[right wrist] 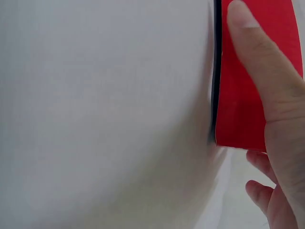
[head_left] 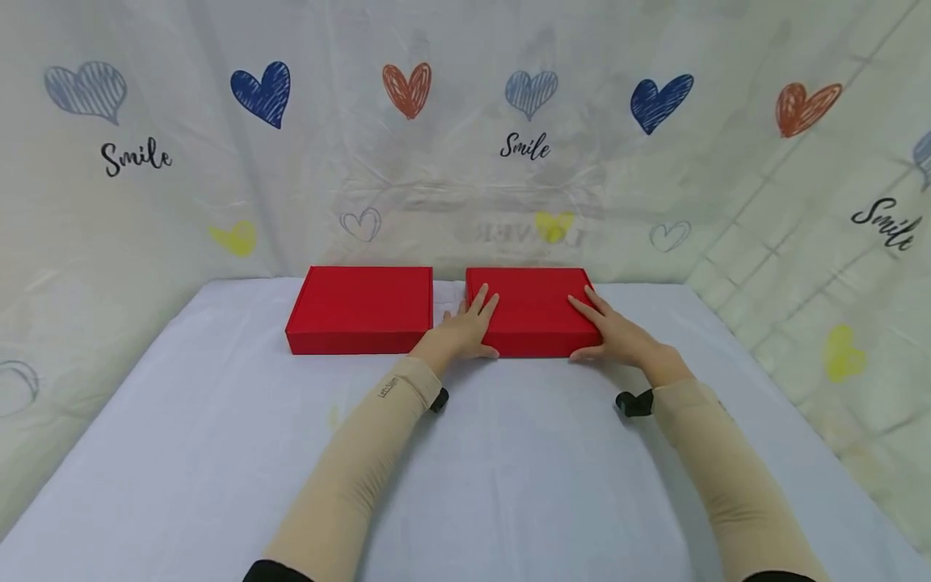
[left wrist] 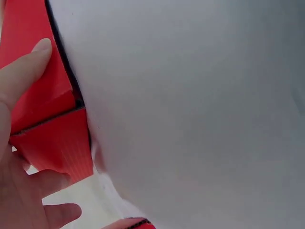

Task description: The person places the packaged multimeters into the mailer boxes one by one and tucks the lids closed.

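A flat red cardboard box (head_left: pixel 534 303), lid closed, lies at the back of the table. My left hand (head_left: pixel 465 330) touches its left end with fingers spread, some on the top and the thumb at the front. At the right end, my right hand (head_left: pixel 614 333) rests with fingers spread over the top edge and the thumb low on the front. The left wrist view shows the left thumb (left wrist: pixel 28 69) against the red front wall. In the right wrist view the right thumb (right wrist: pixel 262 57) lies along the front wall, other fingers beside the end.
A second red box (head_left: pixel 360 301), similar in size and closed, stands just left of the first, a narrow gap between them. White cloth (head_left: pixel 509 477) covers the table. Behind hangs a pale curtain (head_left: pixel 465 170) printed with hearts and words.
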Demonstrator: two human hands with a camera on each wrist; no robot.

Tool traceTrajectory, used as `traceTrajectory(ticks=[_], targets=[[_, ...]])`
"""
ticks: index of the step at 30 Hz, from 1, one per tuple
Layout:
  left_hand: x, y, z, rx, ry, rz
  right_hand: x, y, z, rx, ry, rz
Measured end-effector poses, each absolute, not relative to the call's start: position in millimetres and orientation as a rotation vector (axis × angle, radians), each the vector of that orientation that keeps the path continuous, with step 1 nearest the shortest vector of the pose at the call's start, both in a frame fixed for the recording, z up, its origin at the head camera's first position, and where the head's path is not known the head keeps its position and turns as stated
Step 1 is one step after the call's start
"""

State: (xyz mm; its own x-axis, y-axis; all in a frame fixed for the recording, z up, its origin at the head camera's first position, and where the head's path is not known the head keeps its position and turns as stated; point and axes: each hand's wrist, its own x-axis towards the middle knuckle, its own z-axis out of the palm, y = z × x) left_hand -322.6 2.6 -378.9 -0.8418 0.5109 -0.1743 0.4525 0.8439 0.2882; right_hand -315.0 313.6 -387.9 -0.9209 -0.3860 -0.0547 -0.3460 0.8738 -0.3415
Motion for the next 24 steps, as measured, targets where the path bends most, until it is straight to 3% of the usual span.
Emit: traceTrajectory(ticks=[24], targets=[[-321.6,6.5,-385.6,0.701,2.835,0.309,-310.6,316.5,-393.5,-0.554,2.945,-0.533]])
